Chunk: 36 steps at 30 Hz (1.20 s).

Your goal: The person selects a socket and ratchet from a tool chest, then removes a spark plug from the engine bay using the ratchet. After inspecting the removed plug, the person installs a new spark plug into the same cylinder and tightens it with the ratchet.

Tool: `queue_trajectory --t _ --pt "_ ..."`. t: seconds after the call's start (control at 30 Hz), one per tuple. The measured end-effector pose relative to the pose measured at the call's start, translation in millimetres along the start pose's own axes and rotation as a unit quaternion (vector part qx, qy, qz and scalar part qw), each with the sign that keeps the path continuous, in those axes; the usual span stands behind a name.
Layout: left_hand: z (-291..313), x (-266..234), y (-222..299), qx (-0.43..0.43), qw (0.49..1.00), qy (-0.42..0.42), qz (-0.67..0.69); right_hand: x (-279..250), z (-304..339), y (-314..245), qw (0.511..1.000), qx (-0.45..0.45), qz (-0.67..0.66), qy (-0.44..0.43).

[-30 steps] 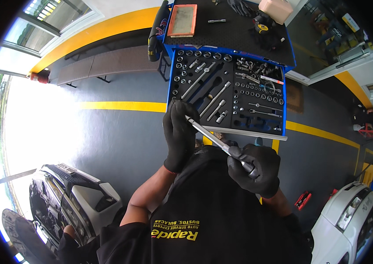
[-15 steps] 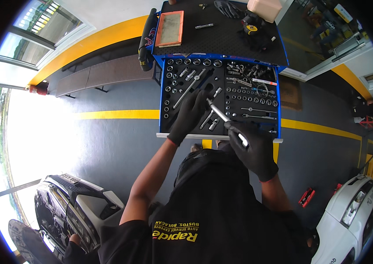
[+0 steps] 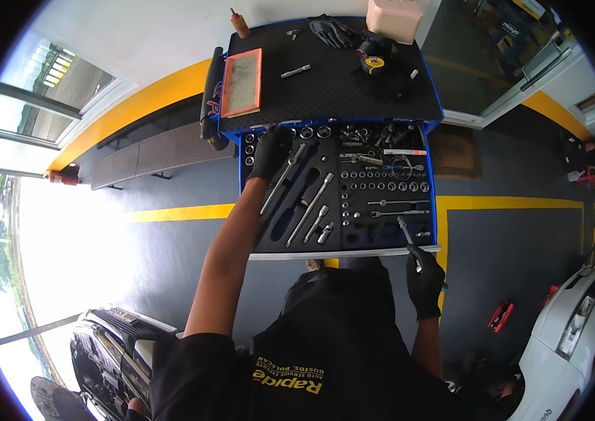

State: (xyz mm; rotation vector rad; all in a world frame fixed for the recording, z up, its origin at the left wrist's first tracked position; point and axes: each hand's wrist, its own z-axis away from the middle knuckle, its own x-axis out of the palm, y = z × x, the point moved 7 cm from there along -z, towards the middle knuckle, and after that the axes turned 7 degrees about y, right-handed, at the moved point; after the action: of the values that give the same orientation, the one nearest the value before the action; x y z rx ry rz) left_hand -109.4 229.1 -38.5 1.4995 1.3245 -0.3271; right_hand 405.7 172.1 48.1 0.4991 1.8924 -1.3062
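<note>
My gloved left hand (image 3: 271,153) reaches over the far left of the open tool drawer (image 3: 353,254). Its fingers are drawn together at the row of large sockets (image 3: 323,132); whatever is between them is hidden. At the drawer's near right corner, my gloved right hand (image 3: 425,286) is closed around a chrome ratchet wrench (image 3: 405,230), whose head points away from me over the foam. A long-handled bar (image 3: 285,175) and a long extension bar (image 3: 311,208) rest in the foam, with a bare dark slot (image 3: 285,222) between them. Shorter extensions (image 3: 317,223) lie nearby.
On the blue cabinet's black top (image 3: 339,91) are an orange-framed air filter (image 3: 242,83), a chrome tool (image 3: 296,71), black gloves (image 3: 332,31) and a pink box (image 3: 394,19). Cars stand behind on both sides. A red tool case (image 3: 500,316) lies on the floor at right.
My hands have parted. The left has moved from the wrench to the far left sockets; the right has drawn the wrench right and nearer to me. My view has shifted too.
</note>
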Motion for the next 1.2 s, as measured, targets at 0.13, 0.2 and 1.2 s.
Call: queue_trajectory --t 0.13,0.2,1.2 --pt "-66 -11 45 0.057 0.993 0.093 0.039 7 -12 2 0.998 -0.029 -0.048 0.041" --pt "-94 -6 33 0.041 0.994 0.105 0.008 12 -22 -5 0.995 -0.055 -0.074 0.047" --pt "11 25 -66 0.123 0.907 -0.223 -0.335 84 -19 82 0.985 -0.149 0.016 0.088"
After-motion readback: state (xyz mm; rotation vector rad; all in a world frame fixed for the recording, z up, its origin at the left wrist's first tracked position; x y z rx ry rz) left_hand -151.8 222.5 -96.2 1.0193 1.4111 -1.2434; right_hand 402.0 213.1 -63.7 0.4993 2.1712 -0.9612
